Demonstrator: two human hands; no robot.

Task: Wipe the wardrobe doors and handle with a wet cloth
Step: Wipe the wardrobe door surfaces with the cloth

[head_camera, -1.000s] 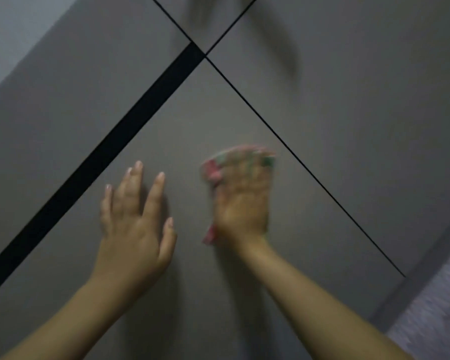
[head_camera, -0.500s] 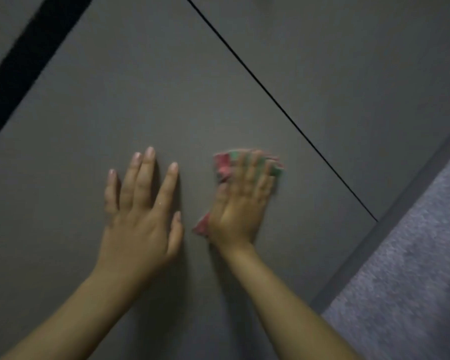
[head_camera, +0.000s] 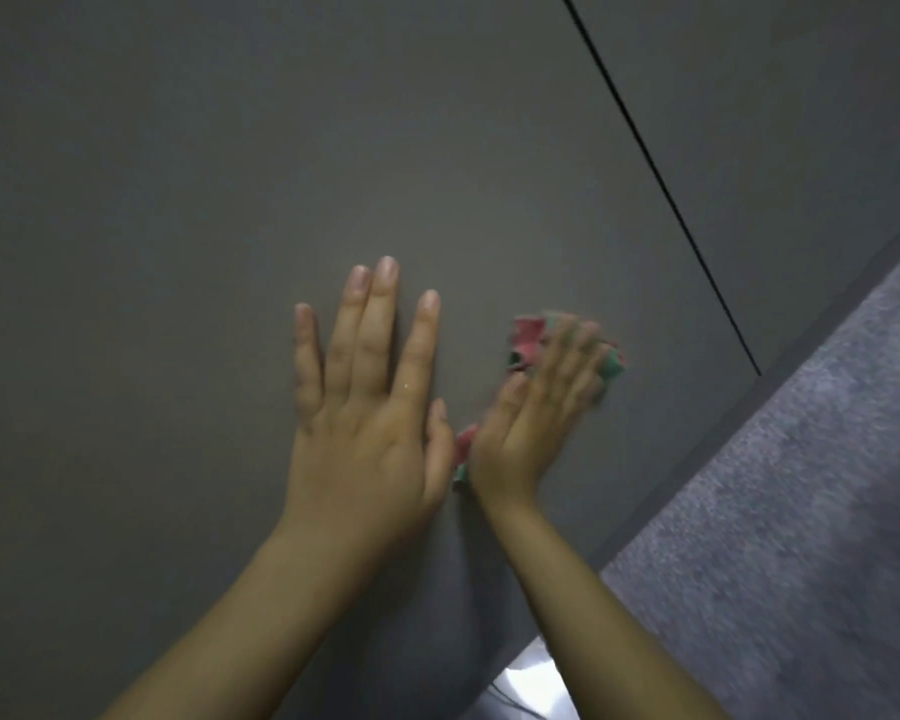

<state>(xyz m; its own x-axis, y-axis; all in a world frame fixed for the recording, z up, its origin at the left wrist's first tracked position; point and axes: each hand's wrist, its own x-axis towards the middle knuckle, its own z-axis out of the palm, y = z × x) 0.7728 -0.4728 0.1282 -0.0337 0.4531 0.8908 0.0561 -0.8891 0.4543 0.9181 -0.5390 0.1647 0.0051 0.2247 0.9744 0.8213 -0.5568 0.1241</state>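
The grey wardrobe door (head_camera: 333, 148) carries the left hand (head_camera: 365, 407), fingers straight and flat, apparently bracing, while the blurred right hand (head_camera: 531, 423) presses the red-green cloth (head_camera: 528, 337) flat just right of it for wiping.

Most of the cloth (head_camera: 528, 337) is hidden under the right hand (head_camera: 533, 418) — only pink and green edges show past the fingertips and beside the wrist. That hand is blurred, so its fingers (head_camera: 583, 350) are indistinct. Both forearms are cut off by the near edge. The wardrobe door (head_camera: 230, 174) runs off the frame — no handle is visible.
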